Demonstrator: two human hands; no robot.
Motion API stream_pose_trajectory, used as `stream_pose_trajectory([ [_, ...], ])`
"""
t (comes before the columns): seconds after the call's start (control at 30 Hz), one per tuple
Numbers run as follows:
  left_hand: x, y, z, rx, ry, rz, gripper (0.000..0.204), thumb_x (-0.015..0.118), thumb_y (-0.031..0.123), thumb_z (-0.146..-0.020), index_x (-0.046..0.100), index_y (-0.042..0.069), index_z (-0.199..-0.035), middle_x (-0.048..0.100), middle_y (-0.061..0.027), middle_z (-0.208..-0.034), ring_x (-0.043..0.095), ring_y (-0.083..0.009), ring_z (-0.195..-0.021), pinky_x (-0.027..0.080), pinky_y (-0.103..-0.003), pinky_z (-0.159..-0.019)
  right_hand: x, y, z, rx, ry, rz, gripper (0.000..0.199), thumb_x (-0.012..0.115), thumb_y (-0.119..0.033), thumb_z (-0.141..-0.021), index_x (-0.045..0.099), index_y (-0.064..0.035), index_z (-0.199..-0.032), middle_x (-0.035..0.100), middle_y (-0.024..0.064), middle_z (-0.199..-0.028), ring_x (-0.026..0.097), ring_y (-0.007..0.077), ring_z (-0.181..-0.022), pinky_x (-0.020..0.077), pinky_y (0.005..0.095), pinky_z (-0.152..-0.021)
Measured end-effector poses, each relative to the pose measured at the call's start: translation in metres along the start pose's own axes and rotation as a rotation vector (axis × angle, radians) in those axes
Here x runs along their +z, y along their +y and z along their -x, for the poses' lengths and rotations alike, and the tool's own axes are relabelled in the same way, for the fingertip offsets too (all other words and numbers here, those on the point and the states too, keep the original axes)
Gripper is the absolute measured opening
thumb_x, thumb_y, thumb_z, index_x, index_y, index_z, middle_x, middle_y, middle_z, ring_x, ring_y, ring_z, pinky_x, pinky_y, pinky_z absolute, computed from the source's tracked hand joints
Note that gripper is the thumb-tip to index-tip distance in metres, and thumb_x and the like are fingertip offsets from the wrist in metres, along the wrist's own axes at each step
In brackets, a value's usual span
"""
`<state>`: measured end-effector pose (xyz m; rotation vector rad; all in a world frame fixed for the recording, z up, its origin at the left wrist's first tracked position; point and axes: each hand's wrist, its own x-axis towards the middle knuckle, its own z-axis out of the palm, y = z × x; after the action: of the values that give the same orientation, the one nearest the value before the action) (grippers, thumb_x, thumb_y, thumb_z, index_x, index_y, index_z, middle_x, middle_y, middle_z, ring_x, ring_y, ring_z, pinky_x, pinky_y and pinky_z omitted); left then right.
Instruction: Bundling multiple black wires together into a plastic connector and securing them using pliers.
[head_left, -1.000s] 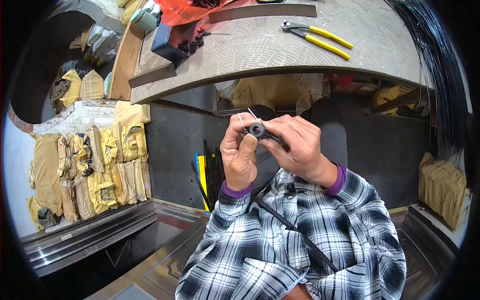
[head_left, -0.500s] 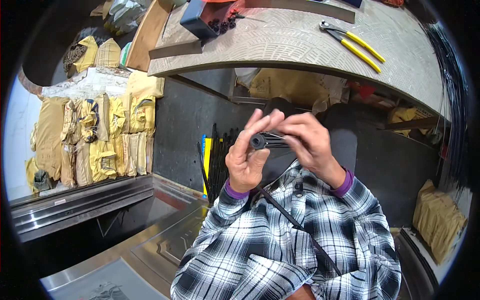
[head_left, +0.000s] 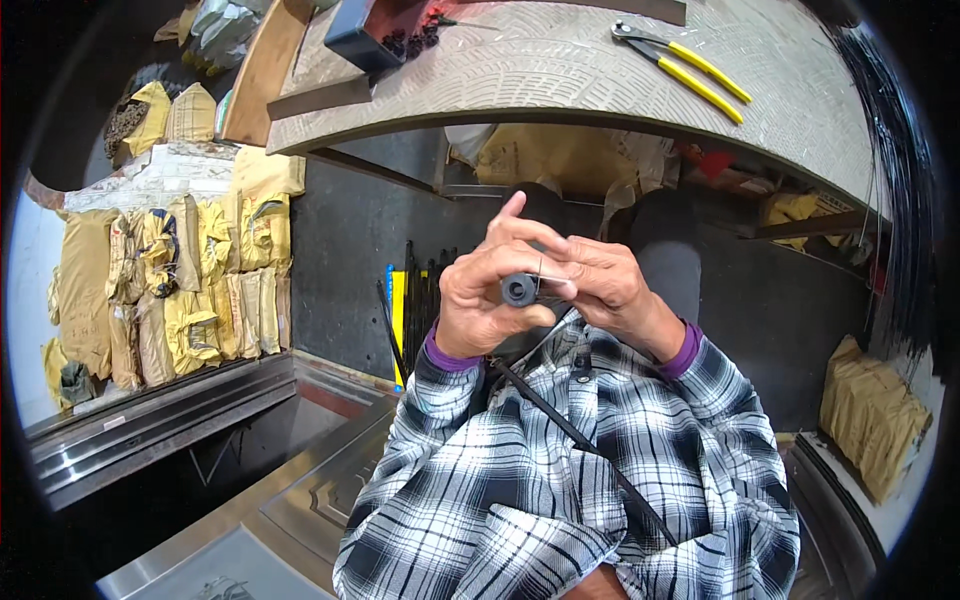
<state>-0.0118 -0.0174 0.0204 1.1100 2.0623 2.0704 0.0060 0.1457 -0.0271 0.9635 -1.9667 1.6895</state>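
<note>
Hands meet near the middle of the view, raised in front of the person's chest. The left hand [head_left: 485,290] pinches a small black cylindrical part [head_left: 519,289] between thumb and curled fingers, its round end facing the camera. The right hand [head_left: 605,285], at three o'clock of the part, closes its fingertips on the same piece and on a thin wire [head_left: 541,268] rising beside it. A long black strip [head_left: 580,445] runs from under the hands toward five o'clock across the plaid shirt. At one o'clock, well apart, yellow-handled pliers [head_left: 690,72] lie on the patterned workbench [head_left: 560,75]. At nine o'clock, yellow sacks [head_left: 190,280] are stacked.
</note>
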Motion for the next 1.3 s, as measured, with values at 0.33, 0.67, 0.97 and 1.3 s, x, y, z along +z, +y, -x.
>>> stream_pose_trajectory([
  [0.33,0.02,-0.009,-0.01,-0.09,0.269,0.401,0.056,0.048,0.049,-0.085,0.049,-0.005,-0.1,0.045,-0.0027,-0.068,0.044,-0.0082,-0.06,0.04,-0.023,-0.058,-0.146,0.063,-0.074,0.162,-0.044,1.371,0.029,0.061,-0.024,-0.08,0.054,-0.003,-0.098,0.057,0.0127,-0.102,0.055,0.027,-0.094,0.0456,0.0372,-0.074],
  [0.67,0.009,-0.021,-0.015,-0.172,0.205,0.301,0.059,0.038,0.055,-0.086,0.047,-0.002,-0.08,0.043,-0.0067,-0.067,0.04,-0.0101,-0.056,0.032,-0.022,-0.048,-0.167,0.063,-0.073,0.645,0.117,0.642,0.027,0.053,-0.028,-0.086,0.055,-0.0014,-0.087,0.057,0.0081,-0.088,0.055,0.0146,-0.068,0.0449,0.0267,-0.065],
  [0.97,0.01,-0.015,-0.014,-0.258,0.292,0.249,0.057,0.038,0.057,-0.085,0.045,0.001,-0.08,0.041,-0.0018,-0.058,0.035,-0.008,-0.048,0.029,-0.022,-0.045,-0.09,-0.047,-0.098,-0.197,-0.381,1.323,0.041,0.057,-0.008,-0.076,0.055,-0.0139,-0.116,0.042,0.0046,-0.126,0.041,0.0208,-0.117,0.0268,0.0395,-0.102],
  [1.3,0.022,-0.005,-0.016,-0.309,0.445,0.066,0.059,0.034,0.057,-0.087,0.049,0.001,-0.092,0.046,0.001,-0.062,0.039,-0.004,-0.051,0.029,-0.017,-0.047,-0.08,-0.027,-0.072,-0.567,-0.155,1.617,0.032,0.063,-0.012,-0.072,0.059,-0.0214,-0.103,0.04,-0.0062,-0.124,0.044,0.0115,-0.113,0.0134,0.0493,-0.105],
])
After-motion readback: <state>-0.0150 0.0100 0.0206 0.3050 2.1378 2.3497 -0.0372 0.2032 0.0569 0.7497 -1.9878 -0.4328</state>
